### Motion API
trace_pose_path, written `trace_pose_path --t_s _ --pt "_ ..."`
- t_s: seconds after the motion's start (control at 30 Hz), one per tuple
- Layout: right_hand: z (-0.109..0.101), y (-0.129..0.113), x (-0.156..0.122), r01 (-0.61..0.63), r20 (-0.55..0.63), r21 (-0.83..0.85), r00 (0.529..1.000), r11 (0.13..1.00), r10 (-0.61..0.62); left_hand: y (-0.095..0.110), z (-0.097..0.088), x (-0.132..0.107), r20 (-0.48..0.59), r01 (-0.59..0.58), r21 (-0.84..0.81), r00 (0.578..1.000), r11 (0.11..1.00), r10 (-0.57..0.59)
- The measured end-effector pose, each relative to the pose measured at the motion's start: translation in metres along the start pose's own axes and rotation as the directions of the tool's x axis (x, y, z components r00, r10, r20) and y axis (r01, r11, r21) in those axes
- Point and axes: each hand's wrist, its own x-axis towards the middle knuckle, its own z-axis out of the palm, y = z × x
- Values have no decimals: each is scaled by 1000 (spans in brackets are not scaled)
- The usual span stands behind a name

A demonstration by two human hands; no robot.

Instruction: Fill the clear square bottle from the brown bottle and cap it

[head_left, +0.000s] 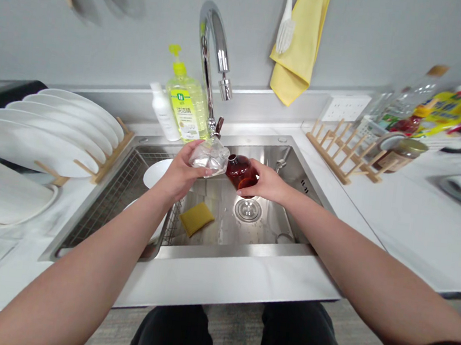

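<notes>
Far left: white plates (49, 127) stand on edge in a wooden rack (112, 154) on the counter. Next, a wire basket (99, 202) in the sink (222, 253), with a white dish (156, 173) partly behind the left forearm. White bottle (164, 112) and soap bottle (185, 104) at the back rim; contents of the former cannot be told.

Left hand (182, 170): fingers and thumb closed round a clear vessel (211, 159), held up over the basin. Its exact shape is unclear. Sponge (196, 218) lies flat on the sink floor below, neither hand on it. Tap (215, 33) arches behind; no stream visible from its spout.

Brown bottle (242, 174) just right of the clear vessel, tilted, its open mouth towards it; whether the two touch cannot be told. Drain (248, 210) beneath. Right hand (269, 183) grips the bottle from its right side, thumb and fingers wrapped round the body.

Farther right: brush (285, 33) and cloth (301, 48) hang on the wall; peg rack (347, 154) and jar (401, 153) on the counter.

Progress, as judged: handling appears midway. Both pieces are picked up, neither set down; whether either has been washed cannot be told. Releasing them remains undone.
</notes>
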Motion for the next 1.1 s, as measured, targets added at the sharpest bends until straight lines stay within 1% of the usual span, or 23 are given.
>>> trace_pose_path --t_s 0.07,0.23,0.5,0.67,0.77,1.0,1.1 --pt "-1 0 0 4 -7 -13 1000 1000 -5 0 0 0 1 -7 1 1000 1000 7" --pt "-2 0 0 -5 -3 -62 1000 998 5 2 -1 0 51 -20 40 999 999 18" --pt "-2 -1 -1 -20 -9 -88 1000 996 19 5 1 -1 44 -26 46 999 999 24" --pt "-2 0 -1 -24 -22 -118 1000 993 22 2 -3 0 41 -16 39 999 999 15" --pt "-2 0 -1 -30 -13 -117 1000 993 29 0 -6 1 48 -30 46 998 999 28" --pt "-2 0 -1 -38 0 -165 999 986 39 2 -9 0 25 1 80 1000 997 -3" --pt "-2 1 -1 -28 10 -170 999 985 30 3 -10 0 35 -1 88 999 996 -2"
